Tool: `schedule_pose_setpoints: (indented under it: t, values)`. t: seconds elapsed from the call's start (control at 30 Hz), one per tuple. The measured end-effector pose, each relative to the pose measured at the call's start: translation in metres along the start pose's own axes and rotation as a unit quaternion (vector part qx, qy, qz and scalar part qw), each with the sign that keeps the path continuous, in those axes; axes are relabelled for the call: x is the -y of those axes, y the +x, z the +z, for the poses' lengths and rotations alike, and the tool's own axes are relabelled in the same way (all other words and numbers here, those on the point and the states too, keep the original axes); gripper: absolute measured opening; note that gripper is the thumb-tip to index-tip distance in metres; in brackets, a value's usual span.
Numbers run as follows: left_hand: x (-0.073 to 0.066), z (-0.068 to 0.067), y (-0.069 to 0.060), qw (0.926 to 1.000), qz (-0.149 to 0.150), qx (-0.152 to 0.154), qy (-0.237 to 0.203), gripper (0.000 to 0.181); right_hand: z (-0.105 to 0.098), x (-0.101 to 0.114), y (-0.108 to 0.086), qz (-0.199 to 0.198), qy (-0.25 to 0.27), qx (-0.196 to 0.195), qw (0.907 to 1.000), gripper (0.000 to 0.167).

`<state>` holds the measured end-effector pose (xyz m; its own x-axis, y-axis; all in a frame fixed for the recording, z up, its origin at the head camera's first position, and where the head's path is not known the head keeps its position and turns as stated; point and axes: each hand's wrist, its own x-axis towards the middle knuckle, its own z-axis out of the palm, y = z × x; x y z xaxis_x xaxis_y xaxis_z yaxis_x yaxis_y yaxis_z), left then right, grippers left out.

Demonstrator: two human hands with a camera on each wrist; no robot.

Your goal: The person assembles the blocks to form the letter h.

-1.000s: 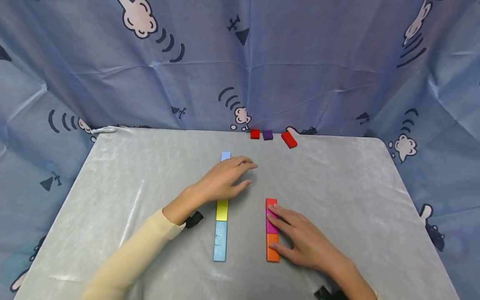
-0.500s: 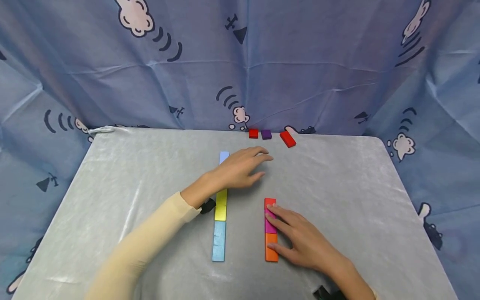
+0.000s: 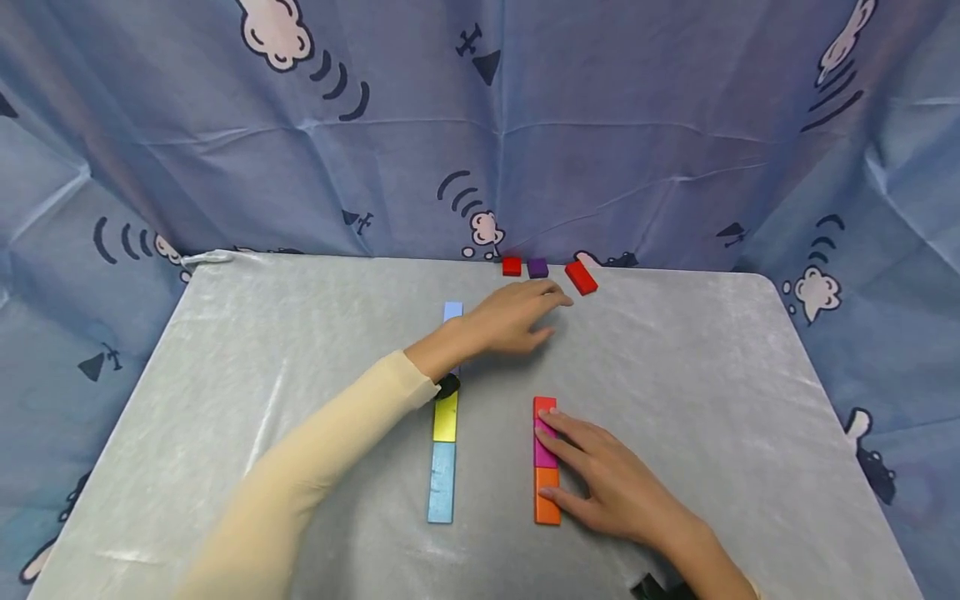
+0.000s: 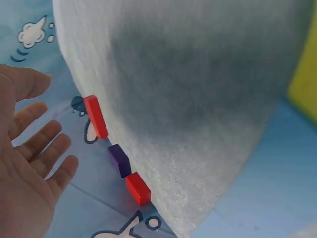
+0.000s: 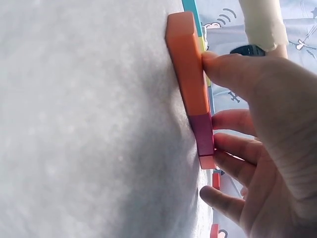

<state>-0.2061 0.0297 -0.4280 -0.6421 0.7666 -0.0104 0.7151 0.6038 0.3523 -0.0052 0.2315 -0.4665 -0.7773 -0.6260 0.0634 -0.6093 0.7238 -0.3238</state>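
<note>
My left hand (image 3: 513, 318) reaches across the table with its fingers extended, holding nothing. Beyond its fingertips, by the far edge, lie a long red block (image 3: 581, 277), a purple block (image 3: 537, 267) and a small red block (image 3: 512, 266). In the left wrist view the palm (image 4: 25, 168) is apart from all three. My right hand (image 3: 607, 479) rests its fingertips on a straight row: an orange block (image 3: 547, 497), a magenta block (image 3: 545, 454) and a red block (image 3: 542, 405), end to end. Its thumb touches the orange block in the right wrist view.
A second row stands to the left, with a light-blue block (image 3: 442, 483), a yellow block (image 3: 446, 421) and a periwinkle block (image 3: 452, 310); my left forearm crosses above it, hiding part. A grey cloth covers the table (image 3: 712, 358). A patterned blue curtain (image 3: 637, 150) hangs behind.
My left hand has moved right and away from me, from above the left row to near the blocks at the far edge. My right hand stays on its row.
</note>
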Motion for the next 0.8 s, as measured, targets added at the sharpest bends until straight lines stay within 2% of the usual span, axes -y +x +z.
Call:
schedule_pose_setpoints:
  t: [0.13, 0.3, 0.5, 0.8]
  values:
    - [0.003, 0.0, 0.016, 0.9999, 0.003, 0.005, 0.01, 0.05, 0.002, 0.0, -0.001, 0.001, 0.006, -0.003, 1.0, 0.074]
    - [0.006, 0.001, 0.035, 0.9999, 0.003, 0.014, -0.001, 0.05, 0.003, -0.003, -0.001, -0.024, -0.005, -0.024, 0.9994, 0.073]
    - [0.013, 0.002, 0.049, 0.999, -0.018, 0.039, 0.014, 0.05, 0.005, -0.003, 0.001, -0.031, -0.012, -0.034, 0.9989, 0.073]
    - [0.008, 0.01, 0.07, 0.9993, 0.001, 0.035, 0.016, 0.049, 0.005, -0.002, -0.001, -0.028, -0.014, -0.038, 0.9988, 0.072]
